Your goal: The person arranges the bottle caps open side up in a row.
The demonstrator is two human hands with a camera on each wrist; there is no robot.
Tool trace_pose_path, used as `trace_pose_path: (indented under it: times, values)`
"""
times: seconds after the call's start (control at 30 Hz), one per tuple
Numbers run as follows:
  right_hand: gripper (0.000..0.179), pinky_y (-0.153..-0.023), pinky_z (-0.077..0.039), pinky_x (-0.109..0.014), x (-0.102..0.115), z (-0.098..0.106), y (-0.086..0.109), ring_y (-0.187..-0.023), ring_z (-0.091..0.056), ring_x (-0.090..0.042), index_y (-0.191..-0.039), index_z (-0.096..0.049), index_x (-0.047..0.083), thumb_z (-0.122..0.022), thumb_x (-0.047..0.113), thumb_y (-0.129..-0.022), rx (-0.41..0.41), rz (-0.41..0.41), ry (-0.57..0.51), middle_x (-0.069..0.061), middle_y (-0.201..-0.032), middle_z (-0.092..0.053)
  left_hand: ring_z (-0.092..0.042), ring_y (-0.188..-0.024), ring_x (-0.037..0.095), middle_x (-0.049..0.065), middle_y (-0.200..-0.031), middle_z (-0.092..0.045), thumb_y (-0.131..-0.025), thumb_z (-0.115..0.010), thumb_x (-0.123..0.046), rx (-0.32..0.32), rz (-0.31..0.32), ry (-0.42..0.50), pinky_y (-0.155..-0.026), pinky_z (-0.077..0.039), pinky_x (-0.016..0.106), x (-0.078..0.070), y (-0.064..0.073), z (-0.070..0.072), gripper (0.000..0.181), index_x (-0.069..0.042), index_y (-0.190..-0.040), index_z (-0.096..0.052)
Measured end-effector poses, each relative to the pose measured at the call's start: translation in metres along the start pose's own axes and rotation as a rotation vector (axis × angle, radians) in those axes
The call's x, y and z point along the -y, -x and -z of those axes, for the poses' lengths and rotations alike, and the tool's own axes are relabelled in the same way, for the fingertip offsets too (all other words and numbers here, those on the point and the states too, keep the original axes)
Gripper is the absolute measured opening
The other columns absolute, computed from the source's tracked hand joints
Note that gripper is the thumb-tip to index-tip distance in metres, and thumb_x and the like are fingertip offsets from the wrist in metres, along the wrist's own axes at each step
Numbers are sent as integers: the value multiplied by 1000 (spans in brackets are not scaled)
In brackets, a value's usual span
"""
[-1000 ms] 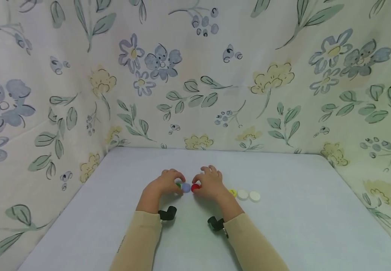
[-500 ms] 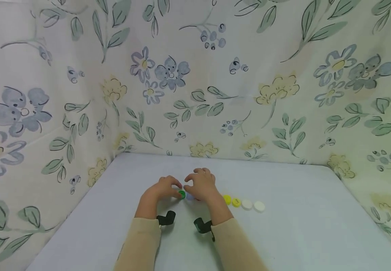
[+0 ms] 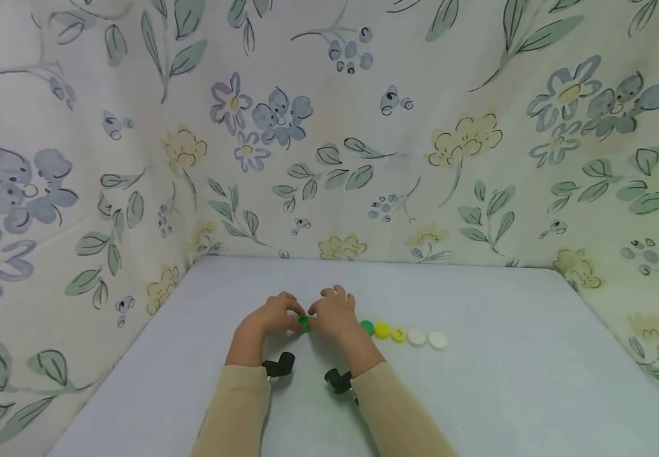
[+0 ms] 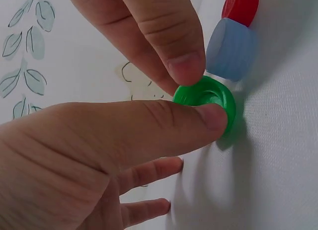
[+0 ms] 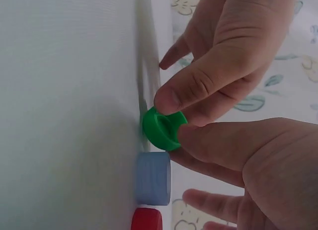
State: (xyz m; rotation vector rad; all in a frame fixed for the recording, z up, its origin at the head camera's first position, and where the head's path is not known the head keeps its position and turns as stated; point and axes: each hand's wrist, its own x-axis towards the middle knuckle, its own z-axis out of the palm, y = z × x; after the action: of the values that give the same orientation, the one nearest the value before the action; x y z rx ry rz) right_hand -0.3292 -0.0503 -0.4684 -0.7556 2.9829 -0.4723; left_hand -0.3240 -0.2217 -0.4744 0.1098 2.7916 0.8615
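Observation:
A green bottle cap (image 3: pixel 304 322) is held between both hands at the left end of a row of caps. It stands tilted, its hollow inside showing in the left wrist view. My left hand (image 3: pixel 272 315) pinches it, thumb (image 4: pixel 213 118) across its rim. From the other side my right hand (image 3: pixel 333 317) also pinches the cap, with its thumb (image 5: pixel 191 135) at the edge. Right beside it sits a light blue cap (image 4: pixel 231 50), followed by a red cap (image 4: pixel 240 6); in the head view my right hand hides these two.
The row runs on to the right with another green cap (image 3: pixel 366 327), a yellow cap (image 3: pixel 382 331), a second yellow cap (image 3: pixel 399 334) and two white caps (image 3: pixel 427 339). All lie on a white table (image 3: pixel 506 381), with a flowered cloth (image 3: pixel 329 127) hanging behind.
My right hand has moved left from the red cap, over the light blue one, to the green cap. My left hand stays by the green cap, which is now tilted up.

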Motion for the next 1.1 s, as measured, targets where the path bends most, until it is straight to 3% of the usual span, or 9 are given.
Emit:
trace_pose_path:
  times: [0.2,0.4,0.6,0.87,1.1]
  values:
    - [20,-103,-20,-61,2,-4,0,-132,-24,-37,-101,-75,25,-66,35,-86,5,7,-12,-11,-135,-47,-38,-120,29,0,-126,-50,-75,-77,-21,-3,8,5,-89,-39,51,0,1,-2,16,-25,-88,-70]
    - [17,-103,-19,-60,-3,-10,-2,-132,-23,-37,-95,-76,25,-67,36,-86,-14,2,-15,-11,-136,-46,-41,-118,28,-2,-121,-55,-73,-77,-21,-7,-39,7,-90,-38,50,1,1,1,16,-24,-87,-70]
    - [17,-103,-18,-61,-6,-7,-5,-134,-21,-37,-95,-75,25,-68,37,-85,-38,-8,-60,-12,-138,-45,-49,-111,23,-2,-120,-57,-79,-73,-24,2,-60,38,-89,-41,47,3,0,5,12,-24,-90,-70]
    - [19,-101,-22,-62,-7,-5,-6,-132,-25,-37,-96,-75,31,-73,41,-80,-109,9,-42,-9,-136,-47,-46,-116,27,0,-125,-54,-81,-71,-22,-9,-26,89,-91,-39,49,5,1,10,13,-27,-93,-69]
    - [16,-102,-21,-61,-8,-11,-10,-132,-26,-36,-92,-76,34,-77,39,-77,-149,-1,-27,-7,-134,-50,-48,-101,24,1,-121,-56,-77,-74,-20,-32,-21,67,-79,-43,43,3,0,8,13,-25,-88,-69]
